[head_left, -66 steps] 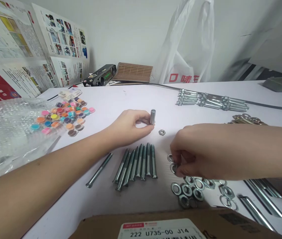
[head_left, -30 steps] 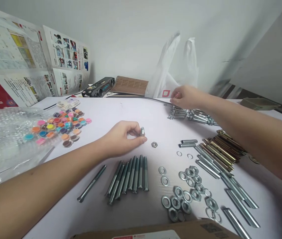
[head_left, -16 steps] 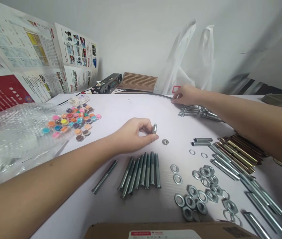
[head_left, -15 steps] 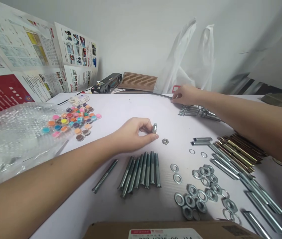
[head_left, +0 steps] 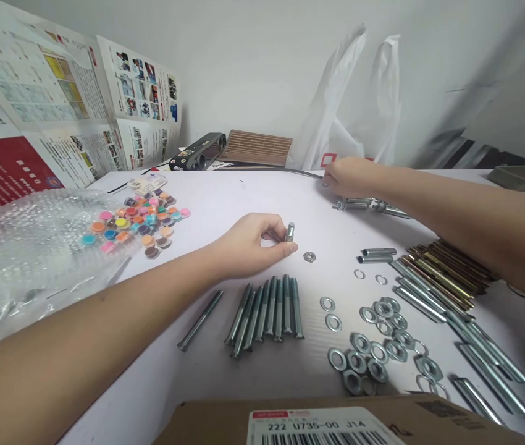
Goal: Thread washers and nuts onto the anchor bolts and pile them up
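My left hand (head_left: 253,244) rests on the white table (head_left: 225,198) and pinches a short upright metal bolt (head_left: 289,232) between thumb and fingers. A single hex nut (head_left: 309,256) lies just right of it. My right hand (head_left: 348,176) is stretched to the far side, fingers curled over the end of a pile of assembled anchor bolts (head_left: 369,205); what it grips is hidden. A row of several bolt rods (head_left: 267,315) lies near my left wrist, with one loose rod (head_left: 200,320) to their left.
Washers and nuts (head_left: 378,349) are scattered at lower right beside zinc sleeves (head_left: 470,340) and brass-coloured bolts (head_left: 448,272). Coloured caps (head_left: 135,219) and bubble wrap (head_left: 26,247) lie left. A cardboard box (head_left: 318,423) fills the near edge. A white bag (head_left: 350,117) stands behind.
My right hand left the washers at lower right and reached to the far bolt pile, where it now stays. My left hand has kept holding the short bolt.
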{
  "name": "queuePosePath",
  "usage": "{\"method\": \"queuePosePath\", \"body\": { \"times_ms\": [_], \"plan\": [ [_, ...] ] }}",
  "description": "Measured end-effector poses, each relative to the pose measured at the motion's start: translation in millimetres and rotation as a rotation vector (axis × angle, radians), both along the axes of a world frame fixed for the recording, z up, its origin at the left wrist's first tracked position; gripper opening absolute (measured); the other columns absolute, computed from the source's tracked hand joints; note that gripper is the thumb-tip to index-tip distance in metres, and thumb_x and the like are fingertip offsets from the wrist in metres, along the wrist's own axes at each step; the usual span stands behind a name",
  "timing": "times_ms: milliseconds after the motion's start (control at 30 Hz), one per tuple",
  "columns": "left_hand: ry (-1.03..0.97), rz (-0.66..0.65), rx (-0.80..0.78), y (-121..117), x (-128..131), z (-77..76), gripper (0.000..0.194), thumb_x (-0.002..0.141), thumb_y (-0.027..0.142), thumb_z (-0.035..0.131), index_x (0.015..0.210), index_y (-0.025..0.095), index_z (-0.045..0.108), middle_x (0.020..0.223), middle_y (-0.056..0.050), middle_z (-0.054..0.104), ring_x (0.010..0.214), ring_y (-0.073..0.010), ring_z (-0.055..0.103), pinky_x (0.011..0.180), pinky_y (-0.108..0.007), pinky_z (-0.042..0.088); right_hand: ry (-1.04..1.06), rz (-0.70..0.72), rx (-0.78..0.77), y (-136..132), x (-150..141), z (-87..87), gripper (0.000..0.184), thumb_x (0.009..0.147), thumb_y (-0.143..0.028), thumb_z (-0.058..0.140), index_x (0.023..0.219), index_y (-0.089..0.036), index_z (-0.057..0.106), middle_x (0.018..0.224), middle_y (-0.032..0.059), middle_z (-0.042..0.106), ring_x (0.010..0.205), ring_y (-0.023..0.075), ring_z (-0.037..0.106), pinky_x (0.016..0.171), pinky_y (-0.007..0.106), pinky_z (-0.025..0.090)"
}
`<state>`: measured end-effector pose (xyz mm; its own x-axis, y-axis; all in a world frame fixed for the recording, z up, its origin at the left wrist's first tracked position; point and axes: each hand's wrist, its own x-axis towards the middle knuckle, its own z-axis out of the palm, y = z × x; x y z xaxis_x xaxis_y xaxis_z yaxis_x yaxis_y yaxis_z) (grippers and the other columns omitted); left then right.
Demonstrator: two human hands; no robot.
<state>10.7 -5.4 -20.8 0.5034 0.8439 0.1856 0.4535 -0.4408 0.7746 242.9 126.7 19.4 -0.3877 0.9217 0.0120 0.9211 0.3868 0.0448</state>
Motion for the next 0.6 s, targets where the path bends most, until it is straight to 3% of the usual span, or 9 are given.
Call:
{"method": "queuePosePath", "body": {
  "times_ms": [167,267,333,433,600],
  "plan": [
    [-0.002,-0.016,-0.002,-0.7,0.1,0.0,0.016,0.081,0.029,0.062,0.079,0.014,0.059,0.084,-0.005,0.066,0.078,-0.0132,0.060,0.076,-0.029,0.048,0.186,0.062,-0.026,-51.2,-18.8,23.6,0.033,0.096,-0.040,0.038,0.088,-0.016,0.060,0.080,0.0082,0.060,0.062,0.0132,0.048,0.055,0.028,0.033],
    [-0.006,-0.010,-0.004,-0.8,0.3,0.4,0.016,0.081,0.029,0.063,0.077,0.014,0.058,0.081,-0.004,0.065,0.076,-0.0132,0.059,0.075,-0.030,0.048,0.465,0.083,-0.211,-87.2,-31.7,32.0,0.040,0.093,-0.052,0.041,0.082,-0.019,0.060,0.071,0.0047,0.056,0.054,0.0124,0.043,0.049,0.028,0.033],
    [-0.012,-0.010,0.000,-0.7,0.3,0.4,0.017,0.080,0.029,0.064,0.076,0.014,0.058,0.079,-0.004,0.064,0.074,-0.0130,0.058,0.074,-0.030,0.048,0.529,0.117,-0.333,-103.4,-37.3,33.9,0.038,0.090,-0.052,0.047,0.079,-0.019,0.062,0.070,0.0047,0.056,0.054,0.0126,0.043,0.050,0.028,0.034],
    [-0.023,-0.043,0.019,-0.1,-0.4,-0.3,0.017,0.080,0.029,0.064,0.078,0.013,0.059,0.079,-0.003,0.064,0.075,-0.0129,0.058,0.073,-0.030,0.047,0.479,0.122,-0.424,-112.4,-39.3,34.5,0.036,0.089,-0.050,0.050,0.080,-0.020,0.066,0.071,0.0060,0.059,0.057,0.0141,0.047,0.053,0.029,0.037],
    [-0.011,-0.039,0.024,0.5,-1.0,-0.9,0.018,0.081,0.029,0.063,0.074,0.014,0.057,0.077,-0.002,0.062,0.071,-0.0113,0.056,0.071,-0.028,0.046,0.489,-0.014,-0.378,-111.8,-32.9,36.4,0.038,0.086,-0.057,0.052,0.094,-0.023,0.068,0.084,0.0073,0.066,0.066,0.0176,0.056,0.054,0.029,0.040]
  ]
}}
